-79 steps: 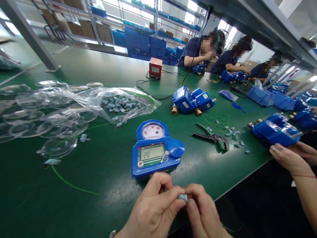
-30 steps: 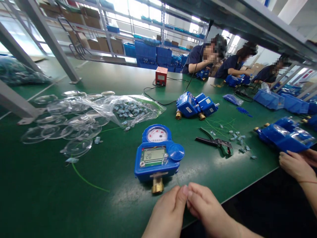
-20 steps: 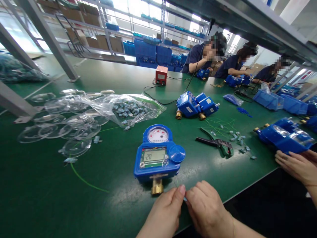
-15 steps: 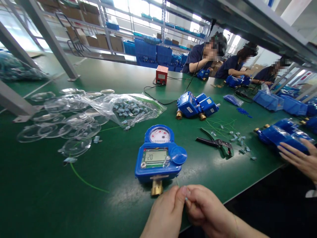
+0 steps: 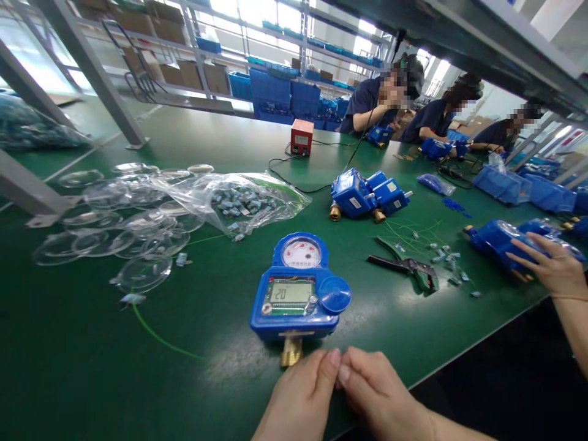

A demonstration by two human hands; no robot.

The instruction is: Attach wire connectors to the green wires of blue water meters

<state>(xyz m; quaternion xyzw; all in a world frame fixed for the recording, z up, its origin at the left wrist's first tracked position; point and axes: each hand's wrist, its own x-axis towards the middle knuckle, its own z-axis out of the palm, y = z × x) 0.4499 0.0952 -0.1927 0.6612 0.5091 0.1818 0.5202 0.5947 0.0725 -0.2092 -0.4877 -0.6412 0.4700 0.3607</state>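
Observation:
A blue water meter [image 5: 294, 327] stands on the green bench, its round dial up top, the display reading 20 and its round blue cap flipped aside. A brass fitting [image 5: 291, 355] points toward me. Just below it, my left hand [image 5: 301, 392] is closed, thumb pressed to forefinger. Touching it at the fingertips, my right hand [image 5: 383, 395] is closed in a pinch too. Both grip a small wire seal, which the fingers now almost wholly hide. Loose wire seals [image 5: 448, 260] with light blue tags and green strands lie to the right, near green-handled cutters [image 5: 411, 269].
Clear plastic rings [image 5: 144, 272] and a bag of seals [image 5: 248, 202] lie to the left. More blue meters [image 5: 351, 193] stand behind. At right, a co-worker's hand [image 5: 551, 266] rests on another meter. A red box [image 5: 302, 138] with a cable sits farther back.
My hands have shifted slightly down; the light blue bit and thin green strand that showed between them are now hidden. The co-worker's hand at right has moved up and left with a meter.

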